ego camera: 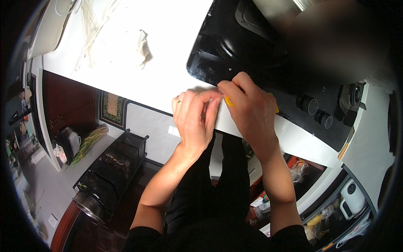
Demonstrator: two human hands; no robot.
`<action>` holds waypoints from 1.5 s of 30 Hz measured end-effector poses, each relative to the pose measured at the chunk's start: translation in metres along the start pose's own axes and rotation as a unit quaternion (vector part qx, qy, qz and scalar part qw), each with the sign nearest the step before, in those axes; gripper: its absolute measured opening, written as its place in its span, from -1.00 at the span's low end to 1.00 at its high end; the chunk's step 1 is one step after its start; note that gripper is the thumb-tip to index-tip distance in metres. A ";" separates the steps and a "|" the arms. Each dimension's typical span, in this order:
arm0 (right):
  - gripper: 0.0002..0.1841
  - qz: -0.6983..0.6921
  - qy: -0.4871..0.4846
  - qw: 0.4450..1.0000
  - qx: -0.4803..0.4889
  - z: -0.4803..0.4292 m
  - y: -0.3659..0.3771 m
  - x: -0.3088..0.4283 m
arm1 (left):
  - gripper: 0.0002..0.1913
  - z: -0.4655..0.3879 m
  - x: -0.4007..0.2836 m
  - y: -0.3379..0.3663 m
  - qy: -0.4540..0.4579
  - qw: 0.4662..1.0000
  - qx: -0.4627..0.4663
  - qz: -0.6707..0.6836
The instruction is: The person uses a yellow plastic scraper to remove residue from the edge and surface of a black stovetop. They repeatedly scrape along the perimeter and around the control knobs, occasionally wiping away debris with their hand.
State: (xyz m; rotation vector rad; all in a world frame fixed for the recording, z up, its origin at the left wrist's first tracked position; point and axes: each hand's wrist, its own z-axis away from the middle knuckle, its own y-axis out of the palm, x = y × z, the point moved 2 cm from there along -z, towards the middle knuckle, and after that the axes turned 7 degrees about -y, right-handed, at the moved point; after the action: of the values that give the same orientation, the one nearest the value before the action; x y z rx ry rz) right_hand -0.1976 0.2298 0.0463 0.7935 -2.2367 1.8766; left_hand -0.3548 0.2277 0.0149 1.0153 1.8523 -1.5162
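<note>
Over the front edge of the white countertop (170, 78), my two hands meet fingertip to fingertip. My left hand (195, 116), with a ring on one finger, pinches thumb and forefinger at a small pale piece (221, 92), too small to make out. Curled beside it, my right hand (253, 105) has its fingers at the same spot. A yellow-handled tool (230, 101) is gripped in that right hand; yellow shows on both sides of the palm, and the rest is hidden. Just beyond lies the black glass cooktop (207, 64).
A crumpled whitish piece (143, 50) and pale thin strands (91, 37) lie on the counter. Two control knobs (311, 105) stand at the cooktop's right. Below left is a black rack (119, 163) with a metal pot (89, 208). A white kettle (352, 198) sits in the lower-right cabinet.
</note>
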 end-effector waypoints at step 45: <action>-0.77 0.009 0.026 0.998 -0.057 0.021 -0.007 -0.011 | -0.87 -0.005 0.000 0.009 0.038 0.996 0.017 -0.082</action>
State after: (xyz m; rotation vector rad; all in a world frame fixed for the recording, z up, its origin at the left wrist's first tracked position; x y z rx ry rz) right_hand -0.1799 0.2126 0.0434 0.7009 -2.3016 1.7390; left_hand -0.3475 0.2334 0.0106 0.9694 2.0110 -1.6295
